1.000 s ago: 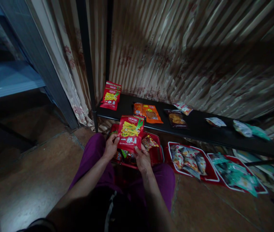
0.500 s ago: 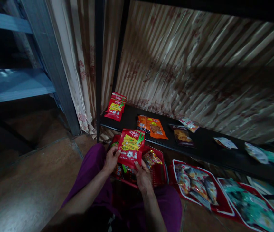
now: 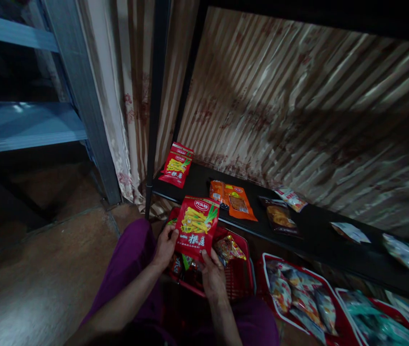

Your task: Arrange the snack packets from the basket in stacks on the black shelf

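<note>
Both my hands hold a red snack packet (image 3: 197, 226) upright above a red basket (image 3: 238, 278) on the floor. My left hand (image 3: 164, 247) grips the packet's left edge and my right hand (image 3: 212, 274) pinches its bottom edge. The basket holds more snack packets. Two matching red packets (image 3: 176, 165) lean at the left end of a low black shelf (image 3: 319, 240). My legs in purple trousers frame the basket.
On the shelf lie orange packets (image 3: 233, 202), a dark packet (image 3: 279, 216), and several pale and green ones to the right. Red trays (image 3: 298, 298) of packets sit on the tiled floor at right. A striped curtain hangs behind; a black shelf post (image 3: 154, 120) stands left.
The view has tilted up and shifted, so the shelf and basket sit lower in frame. My hands keep the same hold on the red packet, with little movement.
</note>
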### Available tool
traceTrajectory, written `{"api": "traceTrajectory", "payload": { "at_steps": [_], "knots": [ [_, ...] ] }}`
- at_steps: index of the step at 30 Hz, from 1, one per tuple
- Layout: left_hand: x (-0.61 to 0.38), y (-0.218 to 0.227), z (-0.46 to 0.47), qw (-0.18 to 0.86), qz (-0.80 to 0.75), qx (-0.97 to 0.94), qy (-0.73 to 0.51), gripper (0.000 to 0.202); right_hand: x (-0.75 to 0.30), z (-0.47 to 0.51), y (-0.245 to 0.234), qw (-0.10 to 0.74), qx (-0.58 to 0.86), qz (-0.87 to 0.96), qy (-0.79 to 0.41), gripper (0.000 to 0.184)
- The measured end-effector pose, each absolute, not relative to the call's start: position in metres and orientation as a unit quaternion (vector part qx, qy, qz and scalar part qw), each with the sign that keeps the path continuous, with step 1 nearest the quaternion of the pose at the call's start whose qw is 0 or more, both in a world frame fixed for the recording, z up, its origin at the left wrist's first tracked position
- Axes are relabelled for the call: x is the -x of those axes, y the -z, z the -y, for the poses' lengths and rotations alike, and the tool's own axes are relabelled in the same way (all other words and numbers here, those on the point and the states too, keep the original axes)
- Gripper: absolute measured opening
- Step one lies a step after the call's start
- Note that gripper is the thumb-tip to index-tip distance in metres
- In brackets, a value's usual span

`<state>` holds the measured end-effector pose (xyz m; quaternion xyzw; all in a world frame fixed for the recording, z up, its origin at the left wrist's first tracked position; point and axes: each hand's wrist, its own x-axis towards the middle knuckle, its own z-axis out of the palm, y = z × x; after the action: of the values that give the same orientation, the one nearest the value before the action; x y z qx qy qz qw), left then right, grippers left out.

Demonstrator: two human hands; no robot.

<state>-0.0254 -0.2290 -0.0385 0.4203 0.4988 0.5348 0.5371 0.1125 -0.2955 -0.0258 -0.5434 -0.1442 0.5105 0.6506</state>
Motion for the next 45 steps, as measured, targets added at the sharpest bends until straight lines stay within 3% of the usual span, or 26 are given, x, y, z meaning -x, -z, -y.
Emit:
{"api": "traceTrajectory", "payload": {
  "at_steps": [13, 20, 30, 37, 42, 45],
  "knots": [
    [0.03, 0.016, 0.144, 0.565, -0.425, -0.445, -0.55, 0.028, -0.109, 0.225, 0.01, 0.658, 0.519, 0.182, -0.514, 0.043],
    [0.035, 0.012, 0.067, 0.49, -0.454, -0.466, -0.58, 0.023, -0.095, 0.15, 0.0, 0.672, 0.505, 0.179, -0.511, 0.042],
    [0.046, 0.01, 0.005, 0.316, -0.586, -0.542, -0.513, 0.022, -0.09, 0.065, 0.006, 0.656, 0.525, 0.242, -0.485, 0.038],
    [0.056, 0.001, 0.0, 0.307, -0.61, -0.552, -0.478, 0.046, -0.077, 0.043, 0.026, 0.642, 0.53, 0.288, -0.472, 0.041],
    [0.057, -0.001, 0.0, 0.259, -0.611, -0.582, -0.47, 0.044, -0.075, 0.03, 0.04, 0.622, 0.575, 0.359, -0.393, 0.043],
    [0.056, 0.003, 0.0, 0.231, -0.619, -0.602, -0.448, 0.042, -0.079, 0.024, 0.049, 0.566, 0.627, 0.435, -0.312, 0.042]
  ]
}}
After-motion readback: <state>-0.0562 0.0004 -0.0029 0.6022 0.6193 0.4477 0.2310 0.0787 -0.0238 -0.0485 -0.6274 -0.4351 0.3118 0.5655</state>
